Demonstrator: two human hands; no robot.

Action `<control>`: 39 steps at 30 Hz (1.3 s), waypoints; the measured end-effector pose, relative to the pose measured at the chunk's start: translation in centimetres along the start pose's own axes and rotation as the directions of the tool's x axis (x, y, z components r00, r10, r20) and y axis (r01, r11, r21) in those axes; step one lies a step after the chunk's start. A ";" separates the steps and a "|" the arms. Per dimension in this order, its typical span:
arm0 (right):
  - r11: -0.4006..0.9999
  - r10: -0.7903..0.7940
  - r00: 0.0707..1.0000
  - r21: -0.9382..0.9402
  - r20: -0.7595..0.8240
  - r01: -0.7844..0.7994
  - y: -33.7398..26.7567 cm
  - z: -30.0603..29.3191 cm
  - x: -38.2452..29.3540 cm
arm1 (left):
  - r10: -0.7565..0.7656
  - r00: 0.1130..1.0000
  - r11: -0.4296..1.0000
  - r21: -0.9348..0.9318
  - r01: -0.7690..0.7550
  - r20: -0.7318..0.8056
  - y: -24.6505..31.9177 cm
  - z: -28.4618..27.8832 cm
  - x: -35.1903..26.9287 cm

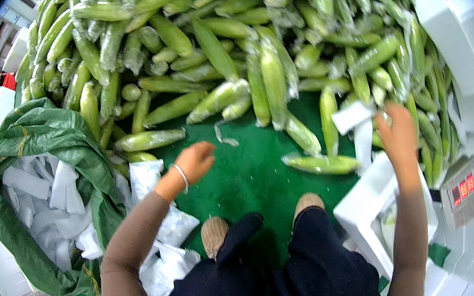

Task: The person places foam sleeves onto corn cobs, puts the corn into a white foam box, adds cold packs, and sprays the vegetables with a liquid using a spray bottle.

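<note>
A large heap of green ears of corn in their husks [214, 49], many wrapped in clear plastic film, lies before me on a green floor. My left hand [195, 160], with a bracelet at the wrist, hovers over the floor near the heap's lower left edge, its fingers bent and nothing visible in them. My right hand [395, 125] is at the right side of the heap, its fingers at a white foam strip [353, 117]; whether it grips the strip is not clear. Another wrapped ear [323, 164] lies alone on the floor, left of an open white foam box [363, 203].
A green woven sack [45, 125] full of white foam strips [68, 226] stands at left. Beside it lie white plastic packs [175, 227]. A digital scale display [461, 193] stands at right. White foam boxes [453, 36] line the right side.
</note>
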State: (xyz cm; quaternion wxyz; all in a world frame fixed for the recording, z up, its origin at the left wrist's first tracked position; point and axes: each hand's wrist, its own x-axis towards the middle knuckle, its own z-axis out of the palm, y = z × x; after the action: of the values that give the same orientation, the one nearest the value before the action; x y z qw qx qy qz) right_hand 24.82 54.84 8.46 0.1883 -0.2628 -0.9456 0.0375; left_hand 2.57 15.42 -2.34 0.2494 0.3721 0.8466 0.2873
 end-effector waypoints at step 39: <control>0.302 0.003 0.712 0.678 0.703 -0.670 -12.0 8.1 -7.5 | 0.012 0.756 0.992 0.102 0.073 -0.654 -4.3 8.1 -2.9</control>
State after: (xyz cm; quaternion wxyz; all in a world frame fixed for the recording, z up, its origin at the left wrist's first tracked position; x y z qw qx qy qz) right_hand 21.89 40.91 0.49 -0.0133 -0.2950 -0.6839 0.6672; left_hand 7.33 13.20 -10.36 -0.0801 0.2492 0.9022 0.3429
